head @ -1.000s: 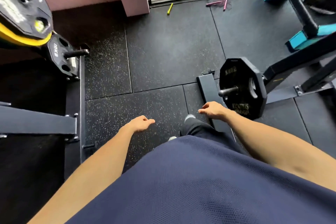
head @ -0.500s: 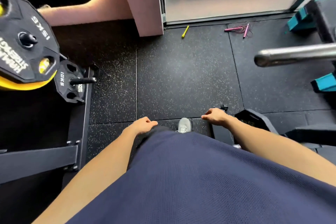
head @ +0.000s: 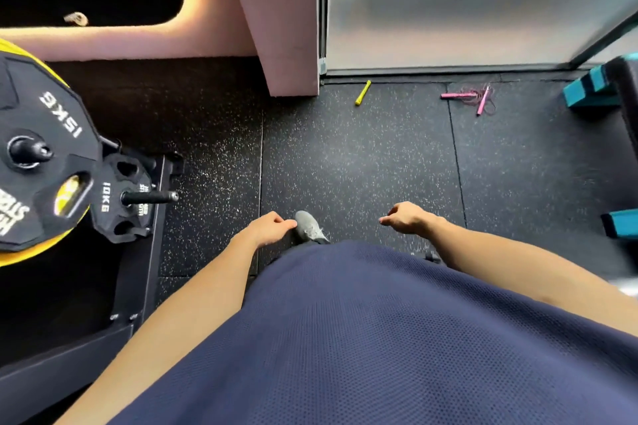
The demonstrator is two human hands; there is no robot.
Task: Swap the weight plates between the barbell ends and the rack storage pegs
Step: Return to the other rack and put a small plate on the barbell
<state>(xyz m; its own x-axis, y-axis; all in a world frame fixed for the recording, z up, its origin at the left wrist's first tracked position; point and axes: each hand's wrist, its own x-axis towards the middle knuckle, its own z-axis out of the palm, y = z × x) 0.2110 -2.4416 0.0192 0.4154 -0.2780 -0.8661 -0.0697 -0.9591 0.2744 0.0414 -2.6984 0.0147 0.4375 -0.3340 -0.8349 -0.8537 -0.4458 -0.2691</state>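
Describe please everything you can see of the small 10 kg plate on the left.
The 10KG plate is black, many-sided and looks rubber-coated, with white "10KG" lettering and oval grip holes. It hangs upright on a dark metal peg that passes through its centre hole and sticks out toward the floor mats. It sits low on the black rack, partly behind the bigger 15KG plate. Whether the two plates touch cannot be told. Neither hand touches it.

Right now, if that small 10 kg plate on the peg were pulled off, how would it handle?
The 10KG plate is probably heavy for its size. Its cut-out holes look grippable. Stood on edge, its angular rim likely resists rolling.
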